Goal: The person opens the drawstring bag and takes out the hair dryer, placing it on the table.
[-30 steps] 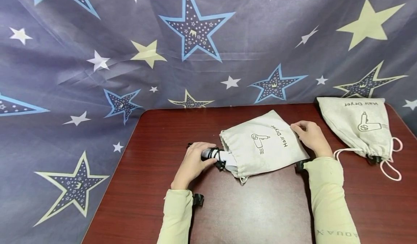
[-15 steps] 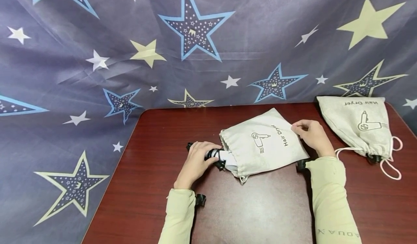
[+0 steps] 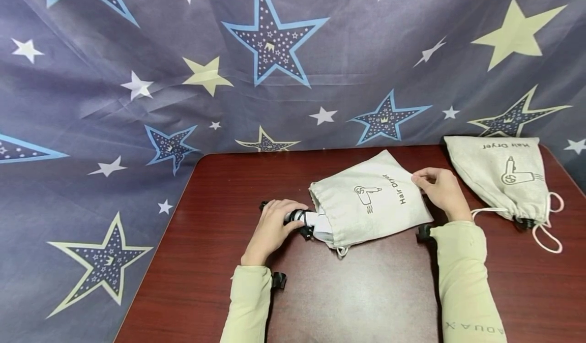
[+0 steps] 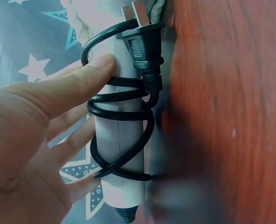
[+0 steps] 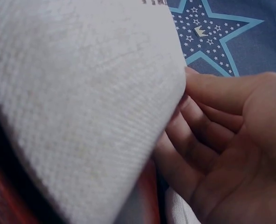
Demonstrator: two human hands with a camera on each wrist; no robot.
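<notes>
A cream cloth drawstring bag (image 3: 371,205) printed "Hair Dryer" lies on the table, its gathered mouth facing left. A white hair dryer (image 4: 121,135) pokes out of that mouth by its handle; its head is hidden in the bag. Black cord (image 4: 116,114) is wound round the handle, with the two-pin plug (image 4: 145,44) near the mouth. My left hand (image 3: 273,227) grips the handle between thumb and fingers. At the bag's closed right end, my right hand (image 3: 441,193) pinches the cloth edge, thumb above and fingers beneath.
A second cream drawstring bag (image 3: 501,175), also printed "Hair Dryer", lies at the back right with loose white cords and something black at its mouth. A star-patterned cloth (image 3: 274,109) hangs behind the dark red table (image 3: 201,277).
My right hand has shifted very slightly right, still at the bag's closed end. The left hand keeps its grip on the handle; bag and hair dryer have barely moved.
</notes>
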